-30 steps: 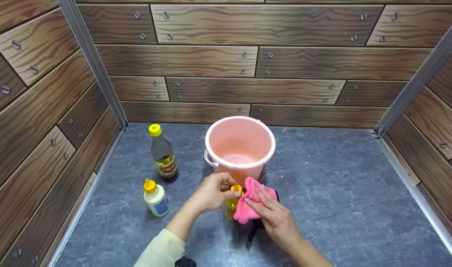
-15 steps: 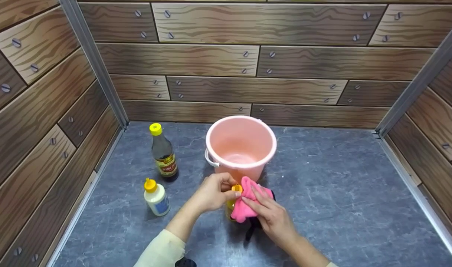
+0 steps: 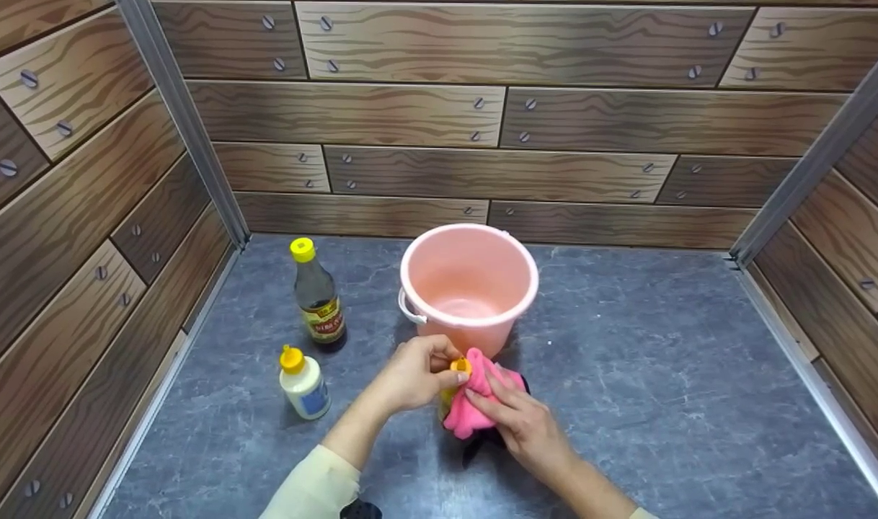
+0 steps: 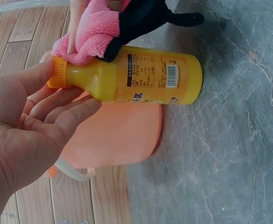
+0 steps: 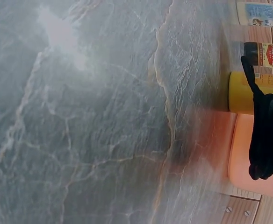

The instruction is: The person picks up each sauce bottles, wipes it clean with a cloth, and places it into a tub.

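My left hand (image 3: 412,376) pinches the orange cap (image 4: 57,73) of a yellow squeeze bottle (image 4: 150,77) between thumb and fingers. The bottle stands upright on the floor in front of the bucket. A pink cloth (image 3: 475,407) with a black part and a black loop (image 4: 185,18) is held in my right hand (image 3: 531,427). It presses against the bottle's neck and side, hiding much of the bottle in the head view. In the right wrist view, the black part (image 5: 265,135) of the cloth hangs beside the yellow bottle; only a sliver of the hand shows there.
Just behind the hands stands a pink bucket (image 3: 468,321) with a white handle (image 3: 411,310). To the left are a dark sauce bottle (image 3: 322,306) with a yellow cap and a white bottle (image 3: 306,389) with a yellow nozzle. Wood-patterned walls (image 3: 410,115) enclose the grey marbled floor (image 3: 662,404).
My right hand has shifted slightly left with the cloth, which covers more of the bottle. The left hand has stayed on the cap.
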Demonstrator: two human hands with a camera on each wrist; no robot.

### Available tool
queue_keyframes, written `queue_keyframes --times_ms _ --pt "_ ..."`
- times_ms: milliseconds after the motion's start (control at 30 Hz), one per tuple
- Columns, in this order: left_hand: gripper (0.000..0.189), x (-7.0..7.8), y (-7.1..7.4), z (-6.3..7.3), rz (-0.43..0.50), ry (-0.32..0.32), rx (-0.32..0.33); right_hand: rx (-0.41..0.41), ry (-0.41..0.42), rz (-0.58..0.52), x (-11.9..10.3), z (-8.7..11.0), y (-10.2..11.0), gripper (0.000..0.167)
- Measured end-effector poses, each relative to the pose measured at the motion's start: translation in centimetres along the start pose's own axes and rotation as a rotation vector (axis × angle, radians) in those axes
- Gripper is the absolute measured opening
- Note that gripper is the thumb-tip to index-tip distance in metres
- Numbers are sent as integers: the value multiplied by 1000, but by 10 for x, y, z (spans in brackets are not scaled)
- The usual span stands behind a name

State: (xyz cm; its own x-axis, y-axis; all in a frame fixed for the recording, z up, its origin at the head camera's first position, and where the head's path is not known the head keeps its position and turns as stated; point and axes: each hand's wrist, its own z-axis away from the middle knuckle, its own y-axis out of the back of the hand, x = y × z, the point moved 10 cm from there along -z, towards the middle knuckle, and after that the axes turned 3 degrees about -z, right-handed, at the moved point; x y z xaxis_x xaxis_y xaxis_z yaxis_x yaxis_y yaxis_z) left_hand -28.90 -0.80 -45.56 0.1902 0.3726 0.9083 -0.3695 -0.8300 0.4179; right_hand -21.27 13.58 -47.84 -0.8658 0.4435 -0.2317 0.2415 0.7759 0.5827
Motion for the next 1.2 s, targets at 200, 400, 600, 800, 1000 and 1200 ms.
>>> queue_keyframes --times_ms 200,400,600,800,1000,1200 --pt "11 -1 1 0 -12 10 3 -42 -17 -7 1 3 -4 47" --pt "10 -2 0 0 -2 6 -5 -52 -29 -3 1 8 -6 48" --pt "9 0 0 0 -11 -21 0 -60 -30 19 2 11 -8 55" --pt "9 0 1 0 -16 -10 1 -70 -42 18 4 13 -10 54" --pt "10 1 1 1 -25 -9 0 -53 -51 9 5 16 -10 46" --pt "10 1 1 0 -26 -8 -1 -13 -11 -3 2 17 -9 41"
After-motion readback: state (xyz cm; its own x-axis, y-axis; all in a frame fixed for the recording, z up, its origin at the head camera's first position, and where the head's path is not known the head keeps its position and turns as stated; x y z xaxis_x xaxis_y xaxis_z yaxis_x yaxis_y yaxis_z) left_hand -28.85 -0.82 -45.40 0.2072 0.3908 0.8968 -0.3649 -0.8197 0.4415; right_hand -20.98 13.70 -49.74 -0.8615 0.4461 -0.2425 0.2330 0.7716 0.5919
